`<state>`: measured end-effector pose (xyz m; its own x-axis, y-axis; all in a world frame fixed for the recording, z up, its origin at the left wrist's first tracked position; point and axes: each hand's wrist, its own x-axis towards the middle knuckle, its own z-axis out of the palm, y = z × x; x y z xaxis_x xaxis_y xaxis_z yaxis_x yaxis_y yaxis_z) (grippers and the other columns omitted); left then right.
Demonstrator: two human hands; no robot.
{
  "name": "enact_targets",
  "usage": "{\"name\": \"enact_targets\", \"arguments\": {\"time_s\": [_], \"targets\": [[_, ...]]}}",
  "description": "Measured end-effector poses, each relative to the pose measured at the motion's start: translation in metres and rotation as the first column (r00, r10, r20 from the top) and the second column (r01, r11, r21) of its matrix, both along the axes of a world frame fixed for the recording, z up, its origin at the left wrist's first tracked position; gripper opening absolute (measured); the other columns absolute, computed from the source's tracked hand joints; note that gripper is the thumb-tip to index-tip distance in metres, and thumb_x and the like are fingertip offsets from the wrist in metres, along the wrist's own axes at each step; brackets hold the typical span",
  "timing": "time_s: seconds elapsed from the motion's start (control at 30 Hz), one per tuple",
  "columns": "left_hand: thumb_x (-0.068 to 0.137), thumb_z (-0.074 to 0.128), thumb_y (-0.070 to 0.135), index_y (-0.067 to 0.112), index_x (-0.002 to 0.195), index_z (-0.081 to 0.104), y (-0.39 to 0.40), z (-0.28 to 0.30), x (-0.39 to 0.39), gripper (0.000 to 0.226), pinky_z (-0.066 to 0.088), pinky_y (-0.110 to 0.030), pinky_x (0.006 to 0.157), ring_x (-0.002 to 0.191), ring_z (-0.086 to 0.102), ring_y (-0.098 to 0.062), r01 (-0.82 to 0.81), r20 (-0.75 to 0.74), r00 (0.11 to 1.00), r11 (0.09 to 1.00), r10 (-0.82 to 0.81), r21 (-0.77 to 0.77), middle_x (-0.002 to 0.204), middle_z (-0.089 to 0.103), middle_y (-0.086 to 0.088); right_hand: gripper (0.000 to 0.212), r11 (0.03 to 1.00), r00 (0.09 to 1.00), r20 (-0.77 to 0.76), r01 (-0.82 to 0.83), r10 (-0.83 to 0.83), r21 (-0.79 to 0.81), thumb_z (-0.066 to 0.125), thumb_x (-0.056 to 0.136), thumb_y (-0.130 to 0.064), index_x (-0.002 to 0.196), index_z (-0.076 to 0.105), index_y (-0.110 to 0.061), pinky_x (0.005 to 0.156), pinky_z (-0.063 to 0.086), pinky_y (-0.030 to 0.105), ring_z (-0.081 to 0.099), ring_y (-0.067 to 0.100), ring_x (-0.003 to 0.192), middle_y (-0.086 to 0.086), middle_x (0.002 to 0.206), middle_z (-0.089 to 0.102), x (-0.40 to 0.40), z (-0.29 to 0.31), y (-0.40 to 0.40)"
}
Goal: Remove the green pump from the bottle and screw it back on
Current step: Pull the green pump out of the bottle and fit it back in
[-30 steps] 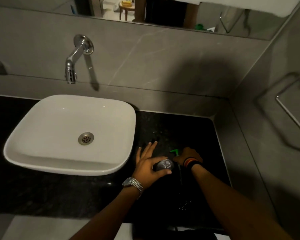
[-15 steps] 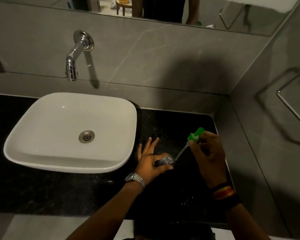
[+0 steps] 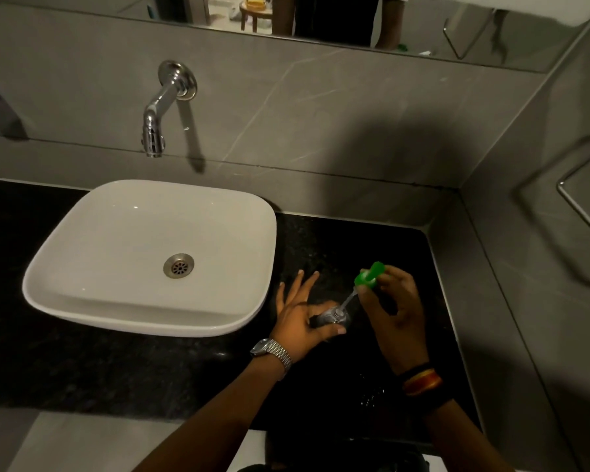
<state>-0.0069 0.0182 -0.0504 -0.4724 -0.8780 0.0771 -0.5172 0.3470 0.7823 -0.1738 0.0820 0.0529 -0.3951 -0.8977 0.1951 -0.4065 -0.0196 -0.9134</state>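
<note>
A small clear bottle stands on the black counter, right of the basin. My left hand grips it with thumb and forefinger, the other fingers spread. The green pump is lifted off the bottle, up and to the right. My right hand holds the pump by its head. The pump's thin clear tube slants down and its lower end still reaches into the bottle's neck.
A white basin sits on the counter to the left, under a chrome wall tap. Grey tiled walls close the back and right side, with a metal rail on the right wall. A mirror runs along the top.
My right hand has lifted the green pump off the bottle, up and to the right, drawing the tube out. My left hand has stayed on the bottle.
</note>
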Motion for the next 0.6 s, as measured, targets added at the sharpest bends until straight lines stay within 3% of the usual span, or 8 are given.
{"name": "enact_targets", "arguments": {"time_s": [0.1, 0.2, 0.3, 0.43, 0.5, 0.6], "targets": [[0.076, 0.069, 0.070, 0.047, 0.125, 0.067, 0.000, 0.000, 0.000, 0.053, -0.019, -0.045, 0.122, 0.154, -0.013, -0.005, 0.007, 0.022, 1.000, 1.000, -0.007, 0.003, 0.168, 0.013, 0.014, 0.024, 0.995, 0.993, -0.100, -0.053, 0.062, 0.087, 0.075, 0.081, -0.022, 0.104, 0.070, -0.022, 0.101, 0.052, 0.039, 0.055, 0.007, 0.118, -0.009, 0.125, 0.051, 0.001, -0.029, 0.003], [0.076, 0.059, 0.074, 0.048, 0.124, 0.067, 0.001, -0.002, -0.001, 0.056, -0.017, -0.044, 0.122, 0.155, -0.008, -0.008, -0.008, 0.034, 0.999, 0.999, 0.009, -0.036, 0.168, 0.016, 0.011, 0.027, 0.987, 0.970, -0.207, -0.104, 0.128, 0.121, 0.077, 0.077, -0.022, 0.104, 0.074, -0.021, 0.104, 0.049, 0.036, 0.048, -0.001, 0.123, -0.008, 0.132, 0.050, 0.001, -0.047, 0.006], [0.077, 0.054, 0.072, 0.046, 0.126, 0.067, 0.001, -0.005, -0.001, 0.057, -0.017, -0.041, 0.122, 0.156, -0.005, -0.010, -0.007, 0.048, 0.999, 0.998, 0.010, -0.062, 0.168, 0.018, 0.008, 0.032, 0.975, 0.951, -0.255, -0.132, 0.175, 0.177, 0.078, 0.075, -0.026, 0.107, 0.075, -0.024, 0.104, 0.049, 0.038, 0.048, 0.003, 0.124, -0.007, 0.140, 0.047, -0.002, -0.056, 0.007], [0.077, 0.054, 0.072, 0.050, 0.128, 0.063, 0.001, -0.001, -0.001, 0.057, -0.017, -0.043, 0.122, 0.156, -0.005, -0.012, 0.000, 0.052, 0.999, 0.999, 0.003, -0.054, 0.168, 0.018, 0.008, 0.047, 0.962, 0.928, -0.286, -0.190, 0.241, 0.194, 0.079, 0.075, -0.028, 0.121, 0.068, -0.031, 0.106, 0.042, 0.031, 0.043, 0.008, 0.130, -0.003, 0.154, 0.036, -0.005, -0.051, 0.004], [0.075, 0.054, 0.075, 0.050, 0.128, 0.063, 0.001, 0.000, -0.001, 0.059, -0.016, -0.046, 0.123, 0.156, -0.004, -0.012, 0.008, 0.042, 0.999, 0.999, -0.006, -0.041, 0.168, 0.018, 0.008, 0.038, 0.958, 0.904, -0.336, -0.212, 0.267, 0.191, 0.078, 0.075, -0.028, 0.112, 0.072, -0.030, 0.106, 0.043, 0.034, 0.045, 0.010, 0.129, -0.004, 0.149, 0.043, -0.007, -0.049, 0.002], [0.072, 0.057, 0.075, 0.045, 0.115, 0.072, 0.002, 0.000, -0.002, 0.055, -0.012, -0.048, 0.124, 0.157, 0.001, -0.013, -0.006, 0.018, 1.000, 0.999, 0.007, -0.049, 0.167, 0.022, 0.007, 0.029, 0.970, 0.899, -0.395, -0.108, 0.189, 0.219, 0.082, 0.067, -0.039, 0.090, 0.072, -0.025, 0.097, 0.050, 0.042, 0.055, 0.012, 0.115, -0.006, 0.126, 0.059, -0.007, -0.047, -0.005]]}}
